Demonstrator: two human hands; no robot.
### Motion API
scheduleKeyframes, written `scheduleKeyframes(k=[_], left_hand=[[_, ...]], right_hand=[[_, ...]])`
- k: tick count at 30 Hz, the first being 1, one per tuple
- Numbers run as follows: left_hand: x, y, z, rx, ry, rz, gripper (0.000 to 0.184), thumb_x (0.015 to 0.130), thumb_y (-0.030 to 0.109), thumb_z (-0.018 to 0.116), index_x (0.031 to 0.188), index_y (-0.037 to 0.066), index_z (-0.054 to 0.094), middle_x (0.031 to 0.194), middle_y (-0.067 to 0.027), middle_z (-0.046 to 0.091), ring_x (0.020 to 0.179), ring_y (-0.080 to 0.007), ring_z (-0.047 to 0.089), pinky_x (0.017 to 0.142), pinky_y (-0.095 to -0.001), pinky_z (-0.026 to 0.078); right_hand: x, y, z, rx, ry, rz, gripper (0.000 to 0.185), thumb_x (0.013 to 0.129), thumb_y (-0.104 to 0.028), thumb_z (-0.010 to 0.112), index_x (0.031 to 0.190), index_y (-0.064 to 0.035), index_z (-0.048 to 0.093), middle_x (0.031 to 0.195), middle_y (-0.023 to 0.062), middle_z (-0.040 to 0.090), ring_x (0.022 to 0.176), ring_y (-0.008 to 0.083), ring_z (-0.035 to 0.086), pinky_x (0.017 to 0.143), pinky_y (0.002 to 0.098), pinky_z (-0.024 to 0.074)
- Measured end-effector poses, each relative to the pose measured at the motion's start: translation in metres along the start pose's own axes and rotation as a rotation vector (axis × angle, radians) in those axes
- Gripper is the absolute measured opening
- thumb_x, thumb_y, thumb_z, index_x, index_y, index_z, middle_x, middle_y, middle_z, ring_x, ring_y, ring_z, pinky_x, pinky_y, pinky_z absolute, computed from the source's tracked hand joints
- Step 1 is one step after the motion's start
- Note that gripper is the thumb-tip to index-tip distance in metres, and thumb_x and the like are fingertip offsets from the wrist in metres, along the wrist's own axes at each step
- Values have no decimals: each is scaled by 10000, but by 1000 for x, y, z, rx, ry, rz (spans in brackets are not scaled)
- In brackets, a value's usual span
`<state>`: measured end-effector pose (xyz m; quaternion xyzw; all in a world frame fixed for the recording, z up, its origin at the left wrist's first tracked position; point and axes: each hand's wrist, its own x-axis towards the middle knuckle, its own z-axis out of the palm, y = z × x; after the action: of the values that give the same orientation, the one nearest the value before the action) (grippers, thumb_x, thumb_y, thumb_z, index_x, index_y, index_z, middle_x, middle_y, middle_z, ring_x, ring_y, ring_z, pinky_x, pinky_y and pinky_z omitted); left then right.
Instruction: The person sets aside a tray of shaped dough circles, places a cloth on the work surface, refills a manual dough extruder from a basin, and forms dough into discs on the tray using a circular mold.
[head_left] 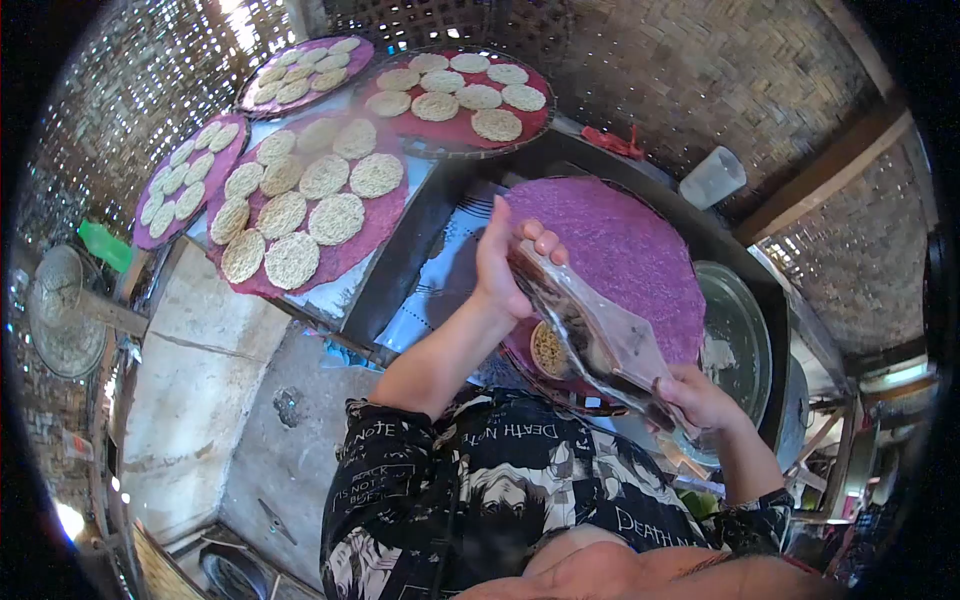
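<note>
My left hand (507, 258) grips the upper end of a long, flat, dark object with clear plastic sheeting (600, 325). Its lower right end is held in my right hand (700, 400). The object hangs tilted above a round tray covered with purple cloth (620, 240); what it is exactly, I cannot make out. Partly hidden under its near edge, a round portion of pale grains (549, 350) sits on the cloth side nearest my body.
Several pale round discs lie on a purple cloth (345, 262) and on a round red-lined tray (545, 125). More stand on trays at the far left (240, 150) (365, 60). A metal basin (755, 350), a translucent cup (712, 178) and red plastic (612, 143) are at the right.
</note>
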<state>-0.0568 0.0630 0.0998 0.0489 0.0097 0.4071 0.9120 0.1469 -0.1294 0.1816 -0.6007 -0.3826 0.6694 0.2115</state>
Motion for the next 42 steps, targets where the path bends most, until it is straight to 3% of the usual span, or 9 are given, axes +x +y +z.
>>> scheduleKeyframes(k=[7,12,15,16,17,19,23,27,42], left_hand=[[9,38,61,321,-218,53,877,764,737,193,1242,28,390,1123,-192,530,968,-300,548,851,-398,422],[3,39,60,299,-371,-1,862,786,716,175,1315,50,312,1268,-194,416,1190,-281,392,944,-392,351],[1,16,41,852,-263,80,744,822,619,366,1289,40,349,1247,-172,436,1179,-225,399,962,-341,332],[-8,19,38,1647,-419,161,625,761,389,621,1229,27,420,1218,-129,468,1143,-193,426,969,-311,327],[-26,12,57,1595,-501,261,617,620,200,734,1159,32,485,1162,-114,528,1093,-247,484,944,-322,356],[-20,-1,31,2152,-379,700,561,614,142,719,1124,39,509,1118,-124,560,1053,-277,520,912,-334,386],[-44,12,14,1835,-115,570,552,626,235,714,1105,39,519,1113,-164,544,1048,-269,520,911,-361,383],[-50,46,-86,1751,-65,776,445,759,169,602,1165,57,459,1040,-134,560,992,-244,531,921,-351,378],[-78,68,-16,1519,-162,509,382,688,129,668,1011,73,472,875,-70,551,850,-192,547,949,-379,331]], right_hand=[[16,-3,-4,52,-35,-334,785,729,-573,582,1204,30,417,911,100,587,679,158,586,575,261,482],[8,-28,9,104,86,-451,841,697,-587,607,1225,32,393,1023,106,554,858,172,569,680,289,485],[19,-35,11,89,-6,-467,832,707,-562,617,1237,26,359,1085,111,515,985,189,522,795,322,457],[30,-34,18,66,97,-647,797,747,-527,596,1262,10,312,1167,116,454,1081,185,445,880,339,395],[32,-38,23,50,91,-652,793,755,-527,587,1269,4,302,1181,114,439,1097,182,425,898,340,375],[34,-44,29,21,81,-662,786,769,-528,569,1283,-7,282,1210,109,410,1130,177,385,935,341,336],[57,-23,24,-79,-63,-831,776,795,-562,497,1302,-11,294,1297,183,359,1206,278,347,1003,383,246],[69,8,23,-1272,596,-655,844,758,-615,452,1312,-1,284,1375,198,230,1283,403,158,1025,508,158],[68,28,29,-1346,569,-554,833,694,-623,506,1281,-49,366,1369,177,251,1283,404,151,1005,579,130]])
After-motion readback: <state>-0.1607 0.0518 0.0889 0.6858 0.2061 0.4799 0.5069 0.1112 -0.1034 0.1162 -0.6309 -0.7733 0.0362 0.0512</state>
